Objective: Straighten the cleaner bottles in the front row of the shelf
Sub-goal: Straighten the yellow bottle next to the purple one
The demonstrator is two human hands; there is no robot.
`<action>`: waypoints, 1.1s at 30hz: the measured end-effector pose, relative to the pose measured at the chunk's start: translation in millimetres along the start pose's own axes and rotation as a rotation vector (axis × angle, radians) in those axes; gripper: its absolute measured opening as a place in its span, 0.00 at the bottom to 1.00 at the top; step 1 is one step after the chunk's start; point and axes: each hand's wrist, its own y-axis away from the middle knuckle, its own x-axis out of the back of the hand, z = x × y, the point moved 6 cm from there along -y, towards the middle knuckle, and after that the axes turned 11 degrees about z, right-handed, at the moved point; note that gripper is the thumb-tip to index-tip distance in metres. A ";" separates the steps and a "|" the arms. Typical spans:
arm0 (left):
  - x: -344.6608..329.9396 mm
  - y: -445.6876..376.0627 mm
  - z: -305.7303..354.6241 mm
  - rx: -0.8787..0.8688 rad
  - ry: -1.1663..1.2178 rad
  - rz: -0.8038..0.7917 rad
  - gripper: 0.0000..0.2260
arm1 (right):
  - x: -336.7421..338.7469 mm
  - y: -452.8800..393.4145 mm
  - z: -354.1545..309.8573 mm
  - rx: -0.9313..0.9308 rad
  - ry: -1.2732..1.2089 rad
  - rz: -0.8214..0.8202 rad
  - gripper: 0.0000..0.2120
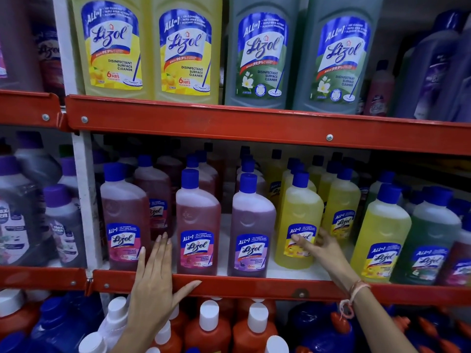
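The middle shelf's front row holds blue-capped cleaner bottles: a pink bottle (125, 220) at the left, a second pink bottle (197, 225), a purple bottle (251, 230), and a yellow bottle (299, 220) set a little further back. Another yellow bottle (382, 235) and a green bottle (428, 240) stand to the right. My left hand (153, 281) is open, fingers spread over the red shelf rail (254, 289), fingertips beside the left pink bottle. My right hand (318, 247) touches the yellow bottle's label and right side, fingers curled around it.
Larger yellow bottles (150, 47) and grey-green bottles (303, 54) fill the upper shelf. Orange bottles with white caps (209, 332) and dark blue bottles (61, 324) crowd the lower shelf. A white upright post (85, 200) bounds the bay on the left, with purple bottles (58, 220) beyond it.
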 end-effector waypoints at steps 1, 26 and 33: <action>0.3 -0.1 0.2 0.000 0.000 0.002 0.46 | 1.0 4.5 -2.3 0.020 0.029 -0.014 0.26; 37.8 16.1 15.4 0.476 0.707 -0.081 0.47 | -42.0 134.7 -39.5 0.260 -0.093 0.379 0.17; 36.9 5.5 19.1 0.592 0.900 -0.136 0.48 | -149.0 154.4 -57.6 -0.002 -0.042 -0.218 0.43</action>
